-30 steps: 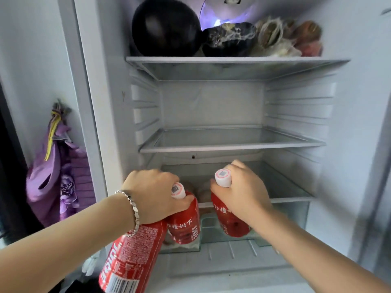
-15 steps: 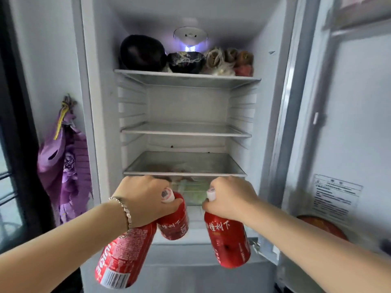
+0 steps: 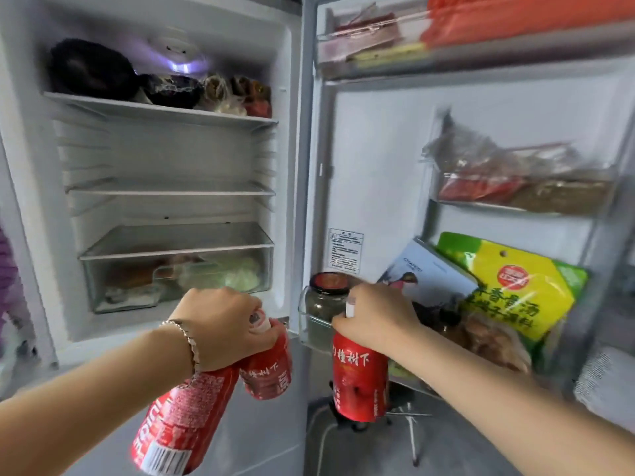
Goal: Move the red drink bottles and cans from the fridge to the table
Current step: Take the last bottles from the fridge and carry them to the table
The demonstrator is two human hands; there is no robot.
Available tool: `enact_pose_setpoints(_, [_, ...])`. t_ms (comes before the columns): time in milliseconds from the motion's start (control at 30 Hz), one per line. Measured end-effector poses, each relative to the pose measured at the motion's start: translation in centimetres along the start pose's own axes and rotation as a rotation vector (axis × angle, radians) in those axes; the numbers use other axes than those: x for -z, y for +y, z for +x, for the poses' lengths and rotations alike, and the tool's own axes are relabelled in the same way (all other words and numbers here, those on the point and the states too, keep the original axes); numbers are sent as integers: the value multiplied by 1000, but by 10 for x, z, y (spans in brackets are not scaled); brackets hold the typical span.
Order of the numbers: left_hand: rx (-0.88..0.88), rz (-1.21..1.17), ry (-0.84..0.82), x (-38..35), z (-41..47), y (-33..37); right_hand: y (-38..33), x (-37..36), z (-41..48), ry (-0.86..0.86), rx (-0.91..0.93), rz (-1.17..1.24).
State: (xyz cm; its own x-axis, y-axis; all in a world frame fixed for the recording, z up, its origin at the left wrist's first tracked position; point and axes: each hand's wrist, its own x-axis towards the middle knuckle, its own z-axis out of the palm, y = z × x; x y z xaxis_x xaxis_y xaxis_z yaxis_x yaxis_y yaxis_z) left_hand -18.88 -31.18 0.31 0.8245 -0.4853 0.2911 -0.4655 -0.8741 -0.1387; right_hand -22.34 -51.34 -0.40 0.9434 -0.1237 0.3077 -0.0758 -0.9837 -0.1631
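Observation:
My left hand [image 3: 223, 328] is shut on two red drinks at once: a long red can [image 3: 182, 420] that hangs down to the lower left, and a small red bottle [image 3: 268, 365] with a white cap. My right hand [image 3: 374, 321] grips a second red bottle [image 3: 359, 379] by its white-capped neck, so it hangs upright. Both hands are held out in front of the open fridge [image 3: 165, 149], just below its lowest drawer. The table is out of view.
The open fridge door [image 3: 371, 166] stands on the right. Its racks hold a dark-lidded glass jar [image 3: 326, 297], a yellow-green packet [image 3: 512, 286], a white box and bagged food. Dark bowls sit on the top shelf [image 3: 154, 111]. Vegetables lie in the drawer [image 3: 178, 273].
Both hands have drawn the drinks back out of the fridge and shifted right. The view has pulled back and swung right, so the door racks now show.

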Motion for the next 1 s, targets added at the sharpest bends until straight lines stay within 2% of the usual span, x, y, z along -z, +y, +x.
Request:
enact_pose_setpoints(167, [-162,-67,28,5,-17,58,59,42,-74,60,-239,-46])
enact_pose_setpoints(333, [-293,-106,52,9,-31,121,139,95,-136,154,-517,141])
enact_pose_setpoints(433, [-323,-124,59,15,-35,152,186,117,-152,164,-589,122])
enact_pose_setpoints(600, [-298,-108,77,24,-37,196,252,122,-153,104,-571,44])
enact_pose_setpoints(767, [-223,-70,87,27,-37,232,308,122,-134,93,-427,-9])
enact_pose_setpoints(1000, [-87,-36,47,27,-43,253,344,114,-97,120,-286,282])
